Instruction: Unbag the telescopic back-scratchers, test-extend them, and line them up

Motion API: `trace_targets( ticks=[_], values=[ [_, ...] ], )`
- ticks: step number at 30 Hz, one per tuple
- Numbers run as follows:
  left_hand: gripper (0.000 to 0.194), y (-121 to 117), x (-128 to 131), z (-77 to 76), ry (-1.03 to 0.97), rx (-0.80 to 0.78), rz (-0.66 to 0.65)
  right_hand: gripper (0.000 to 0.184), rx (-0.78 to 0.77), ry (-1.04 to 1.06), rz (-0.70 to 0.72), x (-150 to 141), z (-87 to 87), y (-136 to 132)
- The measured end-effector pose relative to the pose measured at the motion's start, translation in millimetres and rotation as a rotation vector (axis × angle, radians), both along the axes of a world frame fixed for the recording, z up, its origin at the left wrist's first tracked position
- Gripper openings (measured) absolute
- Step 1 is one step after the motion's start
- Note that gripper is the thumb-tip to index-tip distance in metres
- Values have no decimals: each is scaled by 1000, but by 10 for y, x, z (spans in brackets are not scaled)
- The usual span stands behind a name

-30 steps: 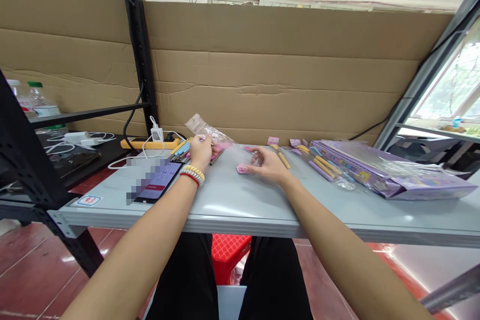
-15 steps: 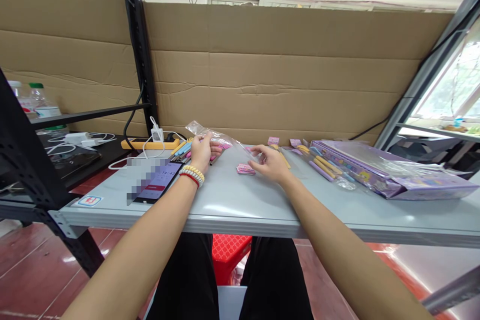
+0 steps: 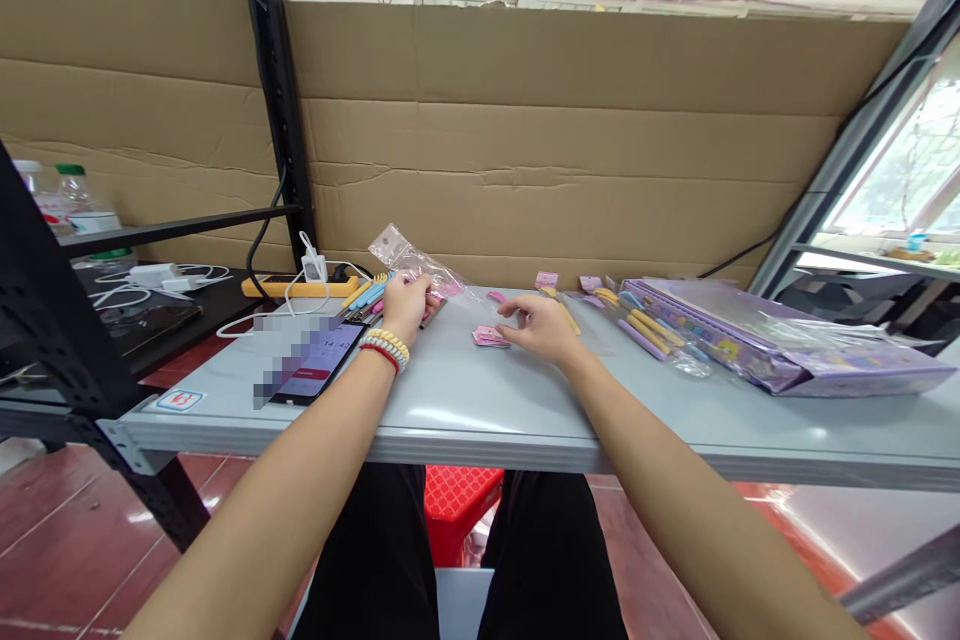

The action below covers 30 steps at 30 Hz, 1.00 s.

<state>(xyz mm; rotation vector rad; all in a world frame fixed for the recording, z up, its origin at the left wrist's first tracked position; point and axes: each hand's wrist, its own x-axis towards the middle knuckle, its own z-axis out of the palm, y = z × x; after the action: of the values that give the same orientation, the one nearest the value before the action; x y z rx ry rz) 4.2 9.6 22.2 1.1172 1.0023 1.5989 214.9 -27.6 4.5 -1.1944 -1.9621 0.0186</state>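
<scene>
My left hand [image 3: 405, 308] is closed on a clear plastic bag [image 3: 411, 252], whose flap end sticks up to the left behind the fingers. The rest of the bag stretches rightward over the table. My right hand [image 3: 536, 328] is curved with thumb and index finger apart, and nothing shows between them. Just left of its thumb lies a small stack of pink cards [image 3: 490, 336]. Beyond my left hand is a bunch of pens [image 3: 364, 297], partly covered by that hand. A small pink piece [image 3: 496, 297] lies behind the right fingers.
A phone [image 3: 319, 365] lies left of my left arm, near a yellow power strip [image 3: 281, 289] with white cables. On the right are bagged pens [image 3: 645, 332] with pink tops and a purple box [image 3: 780, 340]. Cardboard [image 3: 562, 140] walls the back of the table [image 3: 487, 410].
My right hand has let go of the pink cards and the bag's right end; the cards now lie on the table. My left hand still holds the bag, its flap end dipping then rising.
</scene>
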Motion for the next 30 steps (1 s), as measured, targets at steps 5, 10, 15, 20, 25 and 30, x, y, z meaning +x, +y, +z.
trace_targets(
  ticks=[5,10,15,20,25,30],
  values=[
    [18,-38,1,31,-62,3,-34,19,32,48,-15,-7,16,-7],
    [22,-50,-7,52,-90,-29,-65,23,93,196,-139,52,71,-35],
    [27,-39,-19,48,-72,-37,-81,27,127,251,-436,421,263,-42],
    [20,-8,-10,12,49,-11,-75,27,95,64,-784,1205,533,-255],
    [19,9,0,-22,171,1,-69,35,-105,-141,-1165,2038,671,-652],
    [18,-4,1,-41,318,26,-73,31,-276,-378,-1208,2680,576,-737]
  ],
)
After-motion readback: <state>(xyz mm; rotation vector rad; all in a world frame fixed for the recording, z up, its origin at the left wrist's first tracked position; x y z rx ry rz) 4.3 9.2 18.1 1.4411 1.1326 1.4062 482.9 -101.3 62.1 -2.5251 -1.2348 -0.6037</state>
